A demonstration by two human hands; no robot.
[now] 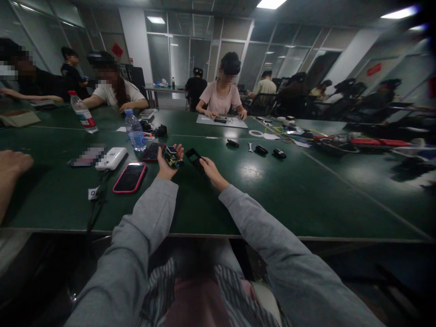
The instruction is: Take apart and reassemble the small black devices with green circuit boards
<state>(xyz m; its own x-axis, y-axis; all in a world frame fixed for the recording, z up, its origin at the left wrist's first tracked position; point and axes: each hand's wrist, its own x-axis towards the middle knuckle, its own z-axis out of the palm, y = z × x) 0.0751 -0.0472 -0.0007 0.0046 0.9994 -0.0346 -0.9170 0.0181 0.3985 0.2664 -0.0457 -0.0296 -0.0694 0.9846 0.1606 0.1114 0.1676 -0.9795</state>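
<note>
My left hand [166,169] is raised just above the table, palm up, with its fingers curled round a small circuit board [173,159] that carries a little screen and coloured parts. To the right of it, my right hand [211,172] pinches a thin black casing panel [194,159] with a rectangular window by its near end. A narrow gap separates the panel from the board. A phone in a pink case [130,177] lies left of my left wrist, and another dark red-edged phone [153,151] is partly hidden behind my left hand.
A white power bank [111,158] with a cable lies at left, near a clear water bottle [135,131] and a red-capped bottle [83,113]. Black pieces [261,150] and a small wrench [250,147] lie at right. Another person's hand [13,165] rests at far left.
</note>
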